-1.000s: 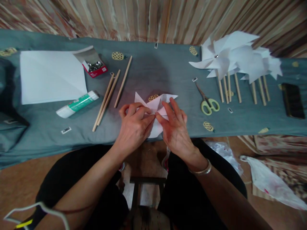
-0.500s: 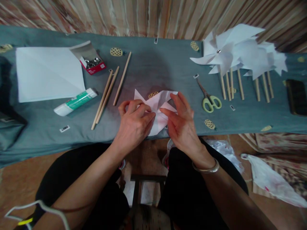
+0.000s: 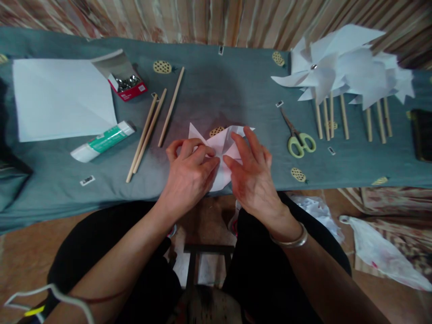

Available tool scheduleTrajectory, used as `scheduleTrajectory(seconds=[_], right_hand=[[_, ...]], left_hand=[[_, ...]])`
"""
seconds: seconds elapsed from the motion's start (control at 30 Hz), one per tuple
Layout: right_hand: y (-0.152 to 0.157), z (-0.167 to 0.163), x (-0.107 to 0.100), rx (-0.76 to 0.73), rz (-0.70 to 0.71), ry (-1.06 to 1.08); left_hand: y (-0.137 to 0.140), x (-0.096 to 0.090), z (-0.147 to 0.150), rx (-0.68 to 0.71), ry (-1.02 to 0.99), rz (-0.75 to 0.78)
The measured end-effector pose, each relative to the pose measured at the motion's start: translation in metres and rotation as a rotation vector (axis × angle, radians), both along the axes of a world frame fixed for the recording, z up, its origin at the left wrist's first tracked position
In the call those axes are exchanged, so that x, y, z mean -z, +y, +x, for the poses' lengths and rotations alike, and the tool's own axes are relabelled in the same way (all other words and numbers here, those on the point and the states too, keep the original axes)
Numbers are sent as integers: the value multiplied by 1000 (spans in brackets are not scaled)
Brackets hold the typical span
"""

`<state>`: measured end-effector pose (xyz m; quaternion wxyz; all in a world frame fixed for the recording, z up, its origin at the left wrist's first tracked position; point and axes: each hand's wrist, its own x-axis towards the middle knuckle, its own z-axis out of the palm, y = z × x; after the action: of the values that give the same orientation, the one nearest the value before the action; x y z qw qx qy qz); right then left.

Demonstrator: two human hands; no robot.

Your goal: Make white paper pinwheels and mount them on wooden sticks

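A white paper pinwheel (image 3: 221, 176) lies at the table's front edge, its points folded in toward the middle. My left hand (image 3: 189, 167) is closed on its left side, thumb and fingertips pinching the paper near the centre. My right hand (image 3: 251, 168) rests over the right side, thumb at the centre and fingers apart against a raised flap. Whether a pin sits at the centre is hidden by the fingers. Loose wooden sticks (image 3: 148, 130) and another wooden stick (image 3: 171, 107) lie left of my hands.
On the left are white paper sheets (image 3: 60, 99), a red box of metal pins (image 3: 130, 92) and a glue stick (image 3: 103, 141). Green-handled scissors (image 3: 301, 143) lie right of my hands, beyond them several pinwheels on sticks (image 3: 320, 76) and a dark phone (image 3: 421, 135).
My right hand has shifted slightly, its thumb and fingers moving a little left over the paper's flap. The left hand keeps its pinch. The view has turned slightly.
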<state>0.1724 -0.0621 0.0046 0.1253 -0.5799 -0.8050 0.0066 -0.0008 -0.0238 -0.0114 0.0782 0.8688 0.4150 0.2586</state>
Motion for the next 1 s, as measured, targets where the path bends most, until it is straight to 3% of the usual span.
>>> scheduleTrajectory(seconds=[0.13, 0.3, 0.63, 1.0], right_hand=[[3, -6, 8, -41, 7, 63], [4, -5, 19, -70, 48, 167], [-3, 6, 12, -21, 60, 227], [-5, 6, 10, -74, 46, 164]], left_hand=[[1, 4, 0, -13, -44, -43], [1, 7, 1, -25, -47, 52], [4, 9, 1, -9, -32, 91], [4, 6, 2, -30, -64, -32]])
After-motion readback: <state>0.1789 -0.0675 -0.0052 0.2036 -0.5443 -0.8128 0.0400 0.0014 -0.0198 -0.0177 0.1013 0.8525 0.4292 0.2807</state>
